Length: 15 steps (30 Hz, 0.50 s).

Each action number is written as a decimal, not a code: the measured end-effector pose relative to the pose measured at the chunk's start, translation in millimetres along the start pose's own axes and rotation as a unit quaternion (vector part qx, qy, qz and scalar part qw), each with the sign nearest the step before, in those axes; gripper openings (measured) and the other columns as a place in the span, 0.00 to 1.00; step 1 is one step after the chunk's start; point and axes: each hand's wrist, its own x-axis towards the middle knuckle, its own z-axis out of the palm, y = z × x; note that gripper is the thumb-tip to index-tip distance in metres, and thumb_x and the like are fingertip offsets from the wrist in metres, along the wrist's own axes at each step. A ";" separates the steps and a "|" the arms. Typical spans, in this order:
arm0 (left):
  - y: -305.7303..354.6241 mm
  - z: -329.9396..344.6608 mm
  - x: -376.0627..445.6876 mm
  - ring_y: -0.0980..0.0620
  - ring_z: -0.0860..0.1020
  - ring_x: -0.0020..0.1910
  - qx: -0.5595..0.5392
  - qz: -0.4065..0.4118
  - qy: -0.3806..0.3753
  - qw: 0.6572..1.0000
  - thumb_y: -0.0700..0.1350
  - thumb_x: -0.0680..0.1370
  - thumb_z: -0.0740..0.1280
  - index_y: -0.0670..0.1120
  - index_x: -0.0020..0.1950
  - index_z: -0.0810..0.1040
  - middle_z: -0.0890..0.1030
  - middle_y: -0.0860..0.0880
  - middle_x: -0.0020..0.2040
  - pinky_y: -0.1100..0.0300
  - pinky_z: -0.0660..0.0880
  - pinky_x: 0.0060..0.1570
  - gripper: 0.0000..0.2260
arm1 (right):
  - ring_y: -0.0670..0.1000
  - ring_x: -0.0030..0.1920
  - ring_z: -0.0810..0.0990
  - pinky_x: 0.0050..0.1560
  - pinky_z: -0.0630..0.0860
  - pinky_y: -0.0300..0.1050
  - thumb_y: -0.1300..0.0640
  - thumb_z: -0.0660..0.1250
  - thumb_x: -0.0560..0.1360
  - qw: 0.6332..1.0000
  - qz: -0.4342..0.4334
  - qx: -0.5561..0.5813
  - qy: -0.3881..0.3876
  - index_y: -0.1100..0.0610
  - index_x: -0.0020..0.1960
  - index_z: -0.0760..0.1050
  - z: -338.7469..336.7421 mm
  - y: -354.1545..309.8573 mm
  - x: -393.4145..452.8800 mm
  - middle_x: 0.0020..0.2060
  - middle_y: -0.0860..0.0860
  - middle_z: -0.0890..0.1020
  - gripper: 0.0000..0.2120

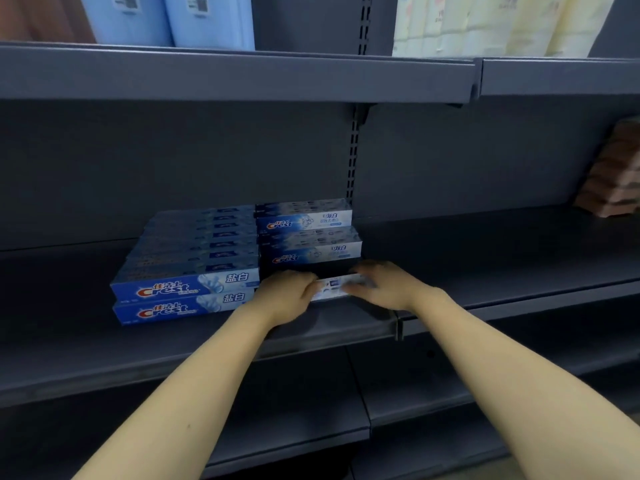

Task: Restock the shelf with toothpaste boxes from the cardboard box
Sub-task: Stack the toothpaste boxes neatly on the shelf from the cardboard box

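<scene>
Both hands, left hand (289, 292) and right hand (384, 287), clamp a white-and-blue cardboard toothpaste box (334, 289) near the dark metal shelf (485, 258) front edge; a crooked push could topple the stacked boxes (308, 233) behind.

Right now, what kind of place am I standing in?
Probably a shop aisle: dark metal shelving, stacked Crest toothpaste boxes facing outward, and packaged goods on the shelf above.

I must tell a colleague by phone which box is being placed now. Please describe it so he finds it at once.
Look at the middle dark shelf, right of the blue Crest stack. In front of the white-blue Crest boxes lies the pale box. It alone is held at both ends, by the left hand and right hand.
</scene>
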 end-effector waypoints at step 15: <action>1.7 5.4 18.5 0.52 0.78 0.47 -0.090 -0.013 0.030 0.995 0.55 0.75 0.68 0.43 0.53 0.80 0.82 0.49 0.49 0.58 0.74 0.48 0.16 | 0.48 0.55 0.78 0.56 0.73 0.42 0.46 0.66 0.75 0.993 -0.009 0.105 0.043 0.55 0.57 0.79 -26.9 20.9 20.5 0.52 0.49 0.82 0.16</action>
